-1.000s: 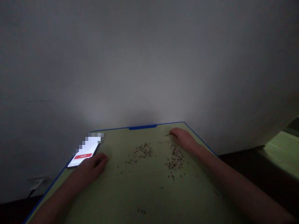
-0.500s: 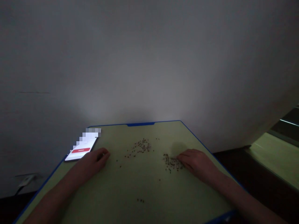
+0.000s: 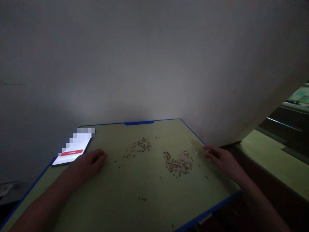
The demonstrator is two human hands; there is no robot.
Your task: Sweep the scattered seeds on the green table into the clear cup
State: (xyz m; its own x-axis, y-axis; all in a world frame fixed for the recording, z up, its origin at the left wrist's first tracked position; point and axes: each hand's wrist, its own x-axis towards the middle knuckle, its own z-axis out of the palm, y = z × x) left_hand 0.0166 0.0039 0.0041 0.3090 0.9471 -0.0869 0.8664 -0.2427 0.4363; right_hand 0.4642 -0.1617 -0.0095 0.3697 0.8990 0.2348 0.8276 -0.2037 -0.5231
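Note:
Small dark seeds lie scattered on a pale green desk (image 3: 145, 183) with a blue rim. One cluster (image 3: 141, 146) sits near the middle back, a larger cluster (image 3: 179, 163) to its right. My left hand (image 3: 89, 162) rests on the desk beside a lit phone (image 3: 72, 150), fingers loosely curled with nothing seen in them. My right hand (image 3: 223, 159) is at the desk's right edge, just right of the larger cluster, its fingertips pinched on a thin pale object that I cannot make out.
A plain grey wall (image 3: 149, 64) rises right behind the desk. Another pale green desk (image 3: 275, 158) stands to the right across a dark gap. A few stray seeds (image 3: 143, 199) lie nearer the front edge. The room is dim.
My right hand drew back from the far corner through the right seed cluster and out to the desk's right edge. The left hand stayed by the phone. The view shifted left.

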